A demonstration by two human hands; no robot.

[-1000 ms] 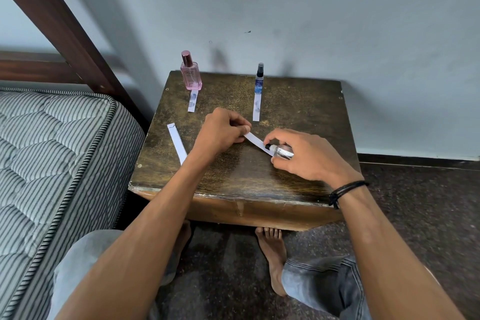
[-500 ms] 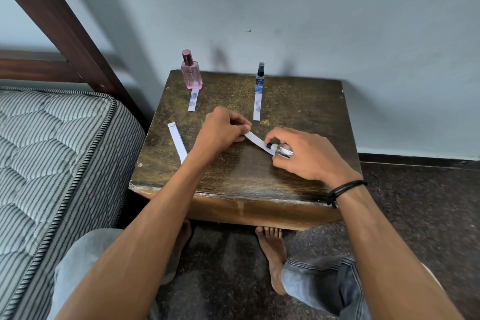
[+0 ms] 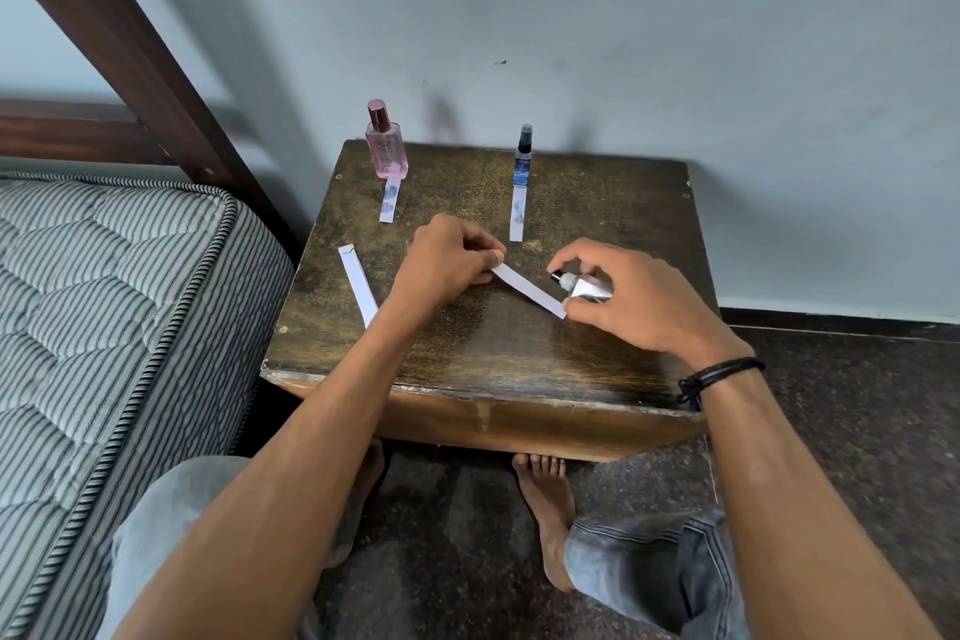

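On a dark wooden side table (image 3: 519,369), my left hand (image 3: 447,265) pinches the upper end of a white paper strip (image 3: 527,288) that slants down to the right. My right hand (image 3: 628,296) grips a small clear spray vial (image 3: 584,285), its nozzle pointing at the strip's lower end. A pink perfume bottle (image 3: 385,146) stands at the back left with a marked strip (image 3: 389,203) in front of it. A slim blue spray bottle (image 3: 523,159) stands at the back middle, also with a marked strip (image 3: 518,216).
Another blank strip (image 3: 358,283) lies near the table's left edge. A striped mattress (image 3: 104,327) and dark bed frame (image 3: 104,16) stand to the left. The wall (image 3: 623,42) is right behind the table. My bare feet (image 3: 545,499) rest under its front edge.
My right hand with the vial has drawn slightly right and back, so more of the strip's lower end shows. My left hand keeps its pinch.
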